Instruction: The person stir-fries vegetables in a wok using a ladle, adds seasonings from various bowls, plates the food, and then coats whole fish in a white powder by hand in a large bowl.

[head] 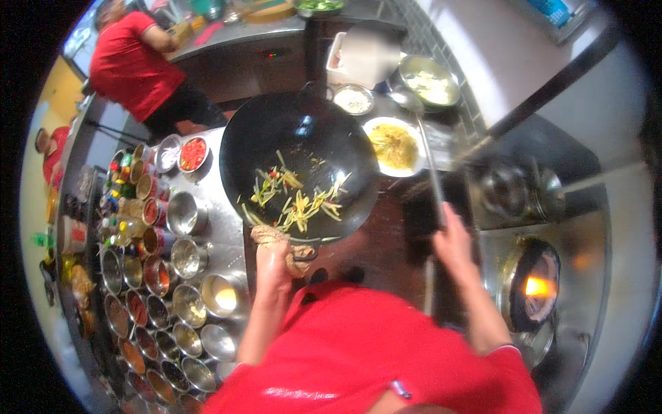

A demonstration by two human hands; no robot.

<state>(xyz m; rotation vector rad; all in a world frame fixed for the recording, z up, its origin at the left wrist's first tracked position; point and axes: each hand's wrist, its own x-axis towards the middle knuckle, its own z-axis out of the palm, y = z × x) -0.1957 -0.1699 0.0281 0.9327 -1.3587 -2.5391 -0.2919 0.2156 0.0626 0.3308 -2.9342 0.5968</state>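
Note:
My left hand (274, 261) grips the near handle of a large black wok (297, 132) through a folded tan cloth (271, 235). Shredded pale vegetable strips (302, 207) with bits of red and green lie in the wok's near half. In my right hand (454, 235) is the long handle of a metal ladle (432, 165). Its bowl is at the far end, close to a small bowl of chopped white pieces (354, 99). Between wok and ladle stands a white bowl (368, 127) of yellowish food with broth.
A lit burner (538, 286) flames at the right. Several metal seasoning pots (191, 305) crowd the left counter, with a bowl of chopped red peppers (193, 154) beyond. A pan of pale green vegetables (428, 85) stands at the back right. A person in red (129, 67) stands at the far-left counter.

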